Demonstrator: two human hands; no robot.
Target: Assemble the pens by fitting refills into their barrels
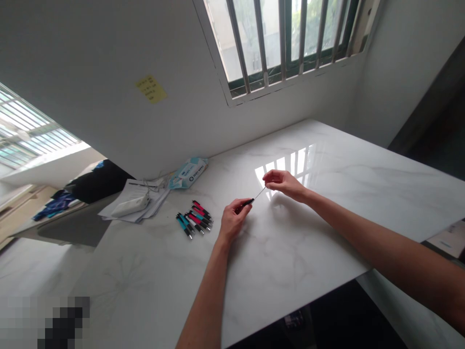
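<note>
In the head view, the left hand (233,219) is closed around a dark pen barrel (248,201), whose black end pokes out past the thumb and forefinger, pointing toward the other hand. The right hand (285,184) pinches the far end of a thin rod (260,193) between its fingertips, with the remaining fingers loosely curled. The rod slants from the tip of the barrel up to that pinch, so barrel and rod lie roughly in one line; whether the rod's lower end sits inside the barrel or only meets it, I cannot tell. Both are held near the middle of a white marbled table (279,271), between the two hands. Just beside the left hand, on its left, a group of pens (196,218) lies close together on the tabletop, some blue and some red, with black grips and silvery tips. Beyond them, near the wall, is a light blue pack of wipes (189,173), and to its left some loose papers (127,189) lie under a white device (131,206). A yellow sticky note (151,88) is stuck to the wall above, left of a barred window (283,41), whose bright reflection (301,160) falls on the table behind the right hand
</note>
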